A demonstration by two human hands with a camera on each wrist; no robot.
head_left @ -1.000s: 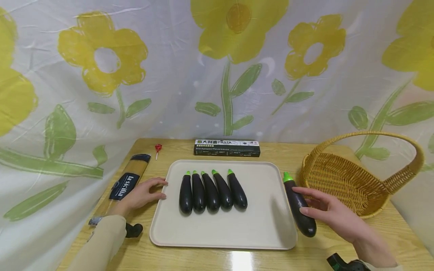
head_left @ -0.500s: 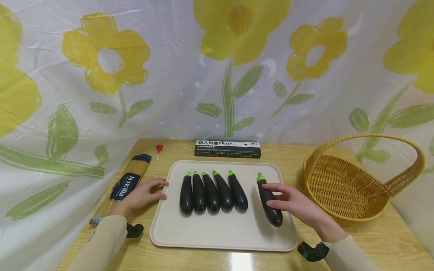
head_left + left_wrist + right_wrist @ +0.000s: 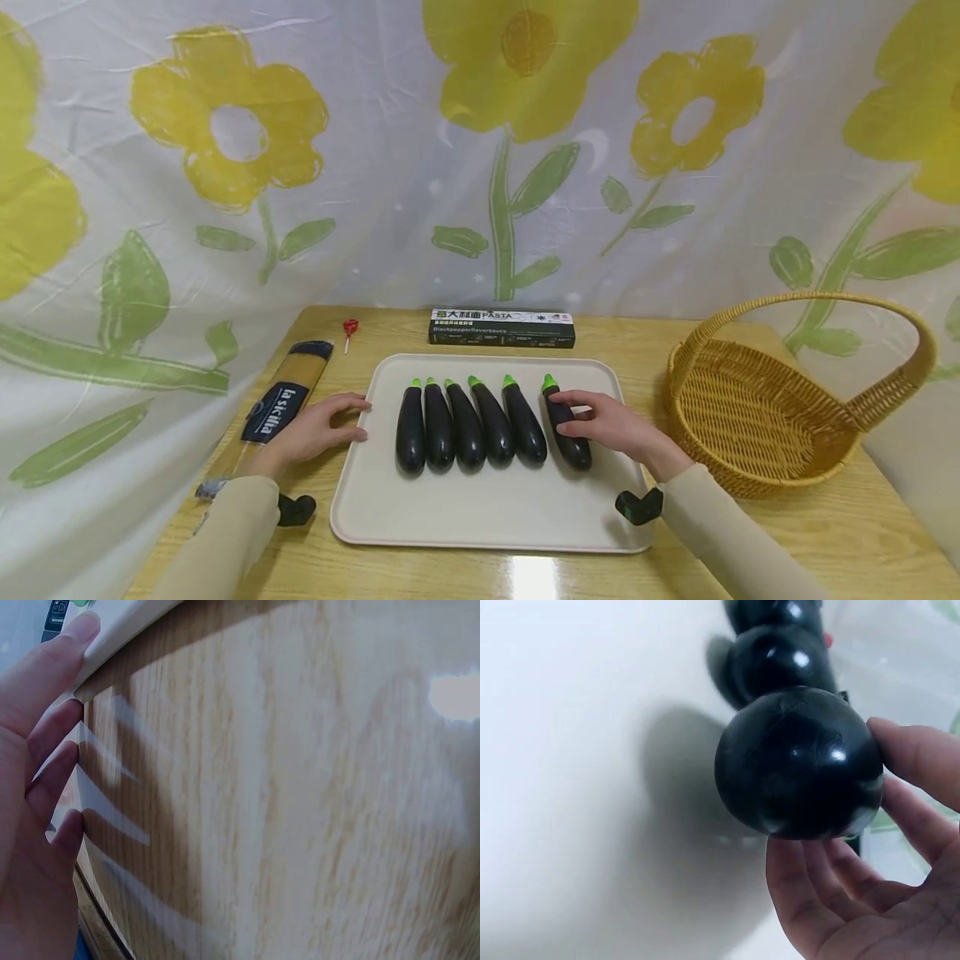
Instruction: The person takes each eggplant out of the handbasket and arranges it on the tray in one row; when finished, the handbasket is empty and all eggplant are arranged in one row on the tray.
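Note:
Dark purple eggplants with bright green tips lie side by side on a cream tray (image 3: 487,521), several in a row such as this eggplant (image 3: 470,429). At the row's right end my right hand (image 3: 611,429) grips another eggplant (image 3: 576,450) between thumb and fingers, low over the tray. In the right wrist view the rounded end of this held eggplant (image 3: 799,761) fills the middle, the fingers reaching under it. My left hand (image 3: 318,429) rests at the tray's left rim, fingers loosely bent. The left wrist view has its thumb (image 3: 64,656) right at the tray's edge.
A wicker basket (image 3: 757,417) with a tall handle stands right of the tray. Behind the tray is a black pasta box (image 3: 501,329). A pasta packet (image 3: 288,392) and a red lollipop (image 3: 350,327) lie on the left of the wooden table (image 3: 431,575).
My right hand has carried the eggplant leftward from beside the basket, over the tray's right rim, to the right end of the row. My left hand has stayed at the tray's left rim.

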